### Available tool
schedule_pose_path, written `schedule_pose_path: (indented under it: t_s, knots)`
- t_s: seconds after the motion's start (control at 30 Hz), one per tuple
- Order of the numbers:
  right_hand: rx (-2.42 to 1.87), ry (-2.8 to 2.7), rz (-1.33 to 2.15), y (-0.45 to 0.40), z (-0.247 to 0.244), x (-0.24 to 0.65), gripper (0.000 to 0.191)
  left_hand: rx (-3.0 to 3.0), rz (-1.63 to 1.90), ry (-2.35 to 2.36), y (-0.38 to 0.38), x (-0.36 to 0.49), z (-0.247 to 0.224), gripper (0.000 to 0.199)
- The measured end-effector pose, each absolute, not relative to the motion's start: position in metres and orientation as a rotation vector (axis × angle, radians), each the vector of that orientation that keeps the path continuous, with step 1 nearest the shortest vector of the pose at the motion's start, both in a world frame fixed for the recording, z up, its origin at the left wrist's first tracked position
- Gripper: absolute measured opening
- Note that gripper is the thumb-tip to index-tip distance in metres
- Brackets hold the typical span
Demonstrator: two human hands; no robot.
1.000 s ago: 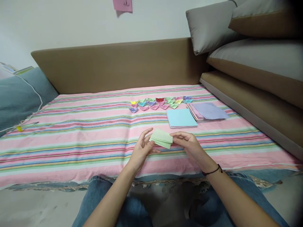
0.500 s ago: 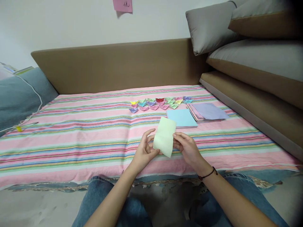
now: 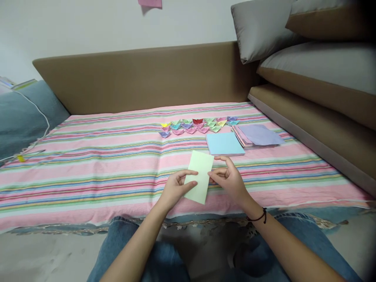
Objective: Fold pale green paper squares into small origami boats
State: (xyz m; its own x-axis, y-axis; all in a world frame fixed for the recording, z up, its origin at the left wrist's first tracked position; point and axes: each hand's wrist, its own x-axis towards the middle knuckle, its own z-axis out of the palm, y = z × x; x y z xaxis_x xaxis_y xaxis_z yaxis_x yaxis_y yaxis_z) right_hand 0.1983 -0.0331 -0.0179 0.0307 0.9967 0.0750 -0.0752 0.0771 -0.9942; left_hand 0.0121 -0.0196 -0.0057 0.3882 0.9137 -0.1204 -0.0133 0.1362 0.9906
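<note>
A pale green sheet of paper (image 3: 199,164), oblong and fairly flat, is held above the near part of the striped cloth. My left hand (image 3: 174,190) grips its left side, with thumb and forefinger over the face and the other fingers partly hidden behind. At the right edge, my right hand (image 3: 230,182) pinches the paper between thumb and fingers, its forefinger by the top right corner. Just beyond lies a stack of square paper with a light blue sheet (image 3: 225,143) on top. Folded paper boats (image 3: 190,130) in several colours stand in rows farther back.
A pile of coloured paper with a lilac sheet (image 3: 260,135) on top lies right of the blue stack. Grey-brown cushions (image 3: 317,66) are heaped on the right. A brown backrest (image 3: 147,78) closes off the back, and a white cable (image 3: 44,113) runs along the left.
The green sheet has been turned more upright and flatter to view. My left thumb and forefinger have closed over its face. My right fingers have shifted along the right edge.
</note>
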Motion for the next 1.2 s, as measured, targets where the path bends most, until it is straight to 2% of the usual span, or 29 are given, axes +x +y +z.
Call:
schedule_pose_path:
  t_s: [0.17,0.27,0.47,0.6,0.67,0.73,0.8,0.97,1.03,1.1,1.2]
  knots:
    - [-1.089,-1.126,1.230,-0.031,-0.023,0.204,0.062,1.326,0.660,0.888,-0.015,0.007,-0.011,0.030]
    - [-1.141,-1.191,1.255,-0.033,-0.025,0.210,0.062,1.406,0.856,1.003,-0.010,0.002,-0.012,0.032]
    - [-1.214,-1.365,1.277,-0.050,-0.039,0.210,0.038,1.495,1.109,1.328,-0.002,-0.008,-0.011,0.038]
    - [-1.383,-1.490,1.090,-0.055,-0.052,0.207,0.024,2.161,1.331,1.441,-0.016,-0.001,-0.011,0.017]
    - [-1.400,-1.518,1.052,-0.054,-0.054,0.206,0.025,2.490,1.175,1.213,-0.028,0.008,-0.014,0.016]
    - [-1.394,-1.534,1.063,-0.053,-0.053,0.206,0.026,2.677,0.904,0.980,-0.039,0.017,-0.019,0.026]
    - [-1.378,-1.526,1.128,-0.054,-0.051,0.206,0.028,2.768,0.759,0.940,-0.045,0.025,-0.026,0.035]
    - [-1.325,-1.494,1.453,-0.057,-0.039,0.221,0.036,3.111,0.649,0.887,-0.047,0.029,-0.044,0.019]
    - [-1.384,-1.582,1.257,-0.058,-0.031,0.235,0.033,3.211,0.666,0.856,-0.047,0.027,-0.049,0.021]
    - [-1.448,-1.679,0.855,-0.057,-0.023,0.248,0.027,3.236,0.695,0.857,-0.048,0.025,-0.053,0.022]
    - [-1.203,-1.936,0.630,-0.057,-0.019,0.259,0.026,3.199,0.749,0.846,-0.049,0.022,-0.056,0.025]
